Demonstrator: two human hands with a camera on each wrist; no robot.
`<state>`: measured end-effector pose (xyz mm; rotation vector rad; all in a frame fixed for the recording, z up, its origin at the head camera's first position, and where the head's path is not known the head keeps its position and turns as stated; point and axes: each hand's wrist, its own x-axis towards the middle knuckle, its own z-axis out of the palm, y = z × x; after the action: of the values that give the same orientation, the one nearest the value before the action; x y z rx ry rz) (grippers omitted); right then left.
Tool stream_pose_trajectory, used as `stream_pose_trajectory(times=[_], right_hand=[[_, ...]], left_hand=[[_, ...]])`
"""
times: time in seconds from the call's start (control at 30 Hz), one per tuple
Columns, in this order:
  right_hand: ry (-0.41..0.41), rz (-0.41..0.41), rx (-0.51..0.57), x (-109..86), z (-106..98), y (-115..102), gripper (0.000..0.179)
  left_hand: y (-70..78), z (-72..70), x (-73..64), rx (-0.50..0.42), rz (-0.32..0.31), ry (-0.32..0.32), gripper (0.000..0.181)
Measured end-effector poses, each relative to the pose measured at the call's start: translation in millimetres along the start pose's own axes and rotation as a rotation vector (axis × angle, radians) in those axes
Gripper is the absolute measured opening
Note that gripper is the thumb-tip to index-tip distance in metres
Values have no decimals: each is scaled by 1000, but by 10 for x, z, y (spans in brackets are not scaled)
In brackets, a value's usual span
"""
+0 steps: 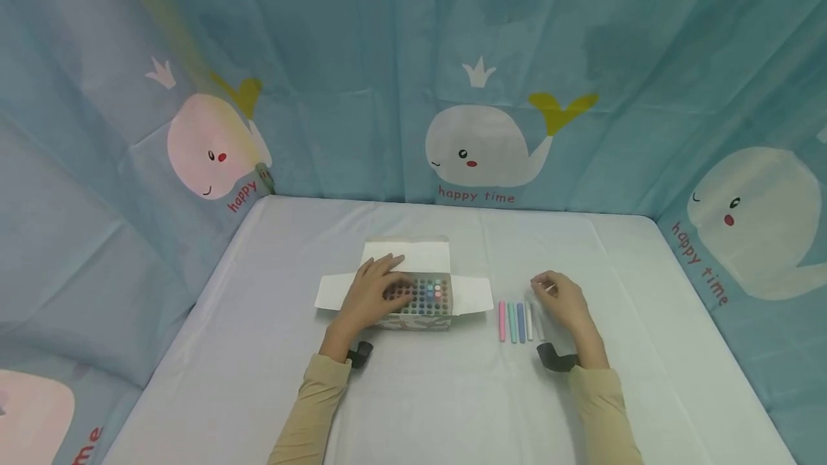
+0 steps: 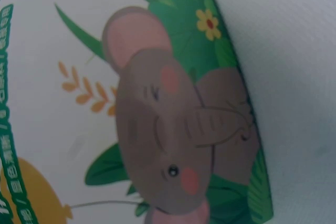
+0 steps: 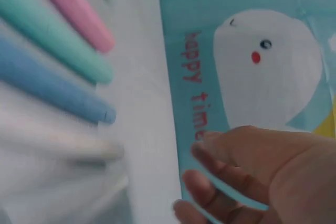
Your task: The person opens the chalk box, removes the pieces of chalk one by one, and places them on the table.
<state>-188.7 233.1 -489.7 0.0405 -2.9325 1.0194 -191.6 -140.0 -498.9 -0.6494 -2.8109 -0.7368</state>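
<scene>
The left hand (image 1: 372,296) lies over the left part of an opened cardboard box (image 1: 413,323), its thumb and forefinger spread apart above the holed insert. Several chalk sticks (image 1: 434,291) stand in the insert's right part. An elephant drawing (image 2: 163,129) on the box's side fills much of the left wrist view. The right hand (image 1: 563,298) hovers by a row of loose chalk, fingers loosely bent, nothing held. In that row are a pink chalk (image 3: 79,11), a green chalk (image 3: 52,30), a blue chalk (image 3: 52,80) and a white chalk (image 3: 58,135). Another pale stick (image 1: 538,321) lies nearest this hand.
The box's lid flap (image 1: 413,255) stands up at the back, and its right flap (image 1: 472,295) spreads toward the chalk row. A white cloth (image 1: 439,400) covers the table. Blue curtains (image 1: 336,92) with whale prints hang behind and beside it.
</scene>
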Motion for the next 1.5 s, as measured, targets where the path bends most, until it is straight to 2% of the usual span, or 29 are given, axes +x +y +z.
stream_pose_trajectory(times=[0.17, 0.4, 0.53, 0.77, 0.9, 1.1, 1.5], right_hand=[[95, -150, 32, 15, 95, -152, 18], [146, -309, 78, 25, 271, -392, 11], [126, -386, 112, 20, 386, -538, 8], [45, -498, 191, 63, 591, -801, 11], [39, -528, 168, 91, 697, -909, 10], [23, -505, 112, 92, 812, -996, 11], [-37, -491, 11, 140, 813, -1109, 15]], left_hand=[[-3, 14, -4, -5, 5, 9, 23], [-15, 29, 2, -6, 15, 17, 22], [-19, 28, 12, -1, 20, 10, 22], [-10, 10, 21, 0, 5, -9, 23], [13, 7, 17, 9, -13, -28, 25], [48, -1, -4, 14, -16, -35, 26], [28, -22, -10, -4, -2, -7, 25]])
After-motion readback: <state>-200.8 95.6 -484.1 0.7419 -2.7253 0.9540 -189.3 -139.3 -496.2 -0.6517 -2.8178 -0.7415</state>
